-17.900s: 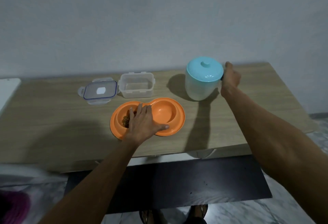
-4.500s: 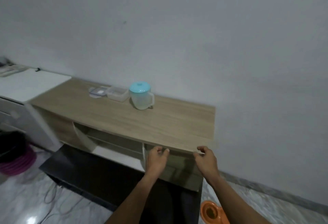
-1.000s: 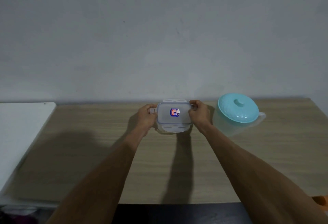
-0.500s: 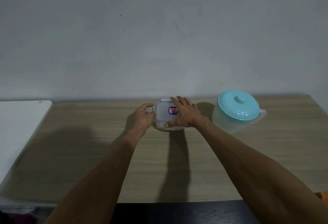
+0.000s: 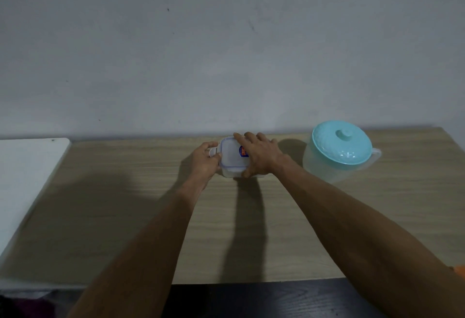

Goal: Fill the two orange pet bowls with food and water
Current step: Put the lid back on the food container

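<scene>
A clear plastic food container (image 5: 231,164) with its blue-rimmed lid on sits at the back middle of the wooden table (image 5: 125,207). My left hand (image 5: 205,160) grips the container's left side, with the fingers at the lid's left clip. My right hand (image 5: 259,154) lies flat on top of the lid, fingers spread, and hides its right half. A translucent water jug (image 5: 337,154) with a turquoise lid stands to the right. Of the orange pet bowls only a sliver (image 5: 460,270) shows at the right edge, below the table.
A white surface (image 5: 27,174) adjoins the table on the left. A grey wall rises directly behind the table. A dark mat (image 5: 251,300) covers the floor in front of the table.
One second ago both hands held the container's two ends. My right hand has since moved onto the top of the lid and stays pressed there; my left hand remains at the left clip.
</scene>
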A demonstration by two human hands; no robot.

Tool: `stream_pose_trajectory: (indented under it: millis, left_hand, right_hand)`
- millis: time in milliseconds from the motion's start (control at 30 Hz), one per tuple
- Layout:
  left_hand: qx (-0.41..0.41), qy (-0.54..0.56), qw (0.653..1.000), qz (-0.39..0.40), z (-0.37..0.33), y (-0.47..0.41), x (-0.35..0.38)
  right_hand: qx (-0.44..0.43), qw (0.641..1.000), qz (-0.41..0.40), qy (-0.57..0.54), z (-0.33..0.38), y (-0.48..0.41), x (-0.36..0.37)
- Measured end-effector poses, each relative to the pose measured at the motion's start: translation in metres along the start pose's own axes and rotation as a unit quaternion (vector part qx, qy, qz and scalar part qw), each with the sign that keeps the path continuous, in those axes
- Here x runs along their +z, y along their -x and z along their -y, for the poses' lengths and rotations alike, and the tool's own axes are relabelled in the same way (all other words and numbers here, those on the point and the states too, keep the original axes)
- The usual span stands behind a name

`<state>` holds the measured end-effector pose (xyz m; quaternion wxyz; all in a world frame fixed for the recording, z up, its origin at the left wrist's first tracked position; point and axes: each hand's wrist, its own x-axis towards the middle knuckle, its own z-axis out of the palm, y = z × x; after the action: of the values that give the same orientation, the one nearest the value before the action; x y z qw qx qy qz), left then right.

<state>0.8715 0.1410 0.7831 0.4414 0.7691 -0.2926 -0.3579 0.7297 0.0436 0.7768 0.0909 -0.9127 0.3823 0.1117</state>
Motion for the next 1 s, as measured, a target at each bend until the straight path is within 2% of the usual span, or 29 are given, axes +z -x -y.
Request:
stream_pose_trajectory:
  millis: [367, 467, 533, 600, 667, 767, 900, 1000]
  left_hand:
    - [-0.004, 0.003, 1.000, 0.005, 0.001, 0.002, 0.001]
    - [-0.007, 0.010, 1.000, 0.001, 0.000, 0.002, 0.002]
    - [-0.013, 0.005, 1.000, -0.010, -0.002, 0.004, 0.001]
    - [-0.010, 0.011, 1.000, -0.020, -0.001, 0.004, 0.002]
    - [-0.005, 0.012, 0.999, -0.031, -0.002, 0.008, 0.001]
    - [-0.012, 0.006, 0.999, -0.037, -0.002, 0.009, 0.002]
    - [-0.017, -0.009, 0.999, -0.046, -0.002, 0.009, 0.001]
    - [-0.024, -0.024, 0.998, -0.051, 0.004, 0.007, 0.004]
  right_hand:
    - [0.013, 1.000, 0.000, 0.005, 0.005, -0.005, -0.001]
    - [0.048, 0.996, -0.022, -0.068, 0.006, 0.007, 0.007]
    - [0.119, 0.971, -0.086, -0.187, 0.011, 0.023, 0.019]
    - [0.190, 0.916, -0.173, -0.309, 0.013, 0.034, 0.035]
    - [0.221, 0.860, -0.219, -0.404, 0.015, 0.041, 0.044]
    - [0.264, 0.817, -0.236, -0.454, 0.016, 0.039, 0.043]
    - [0.317, 0.765, -0.212, -0.519, 0.016, 0.034, 0.042]
    - [0.325, 0.749, -0.212, -0.538, 0.015, 0.032, 0.044]
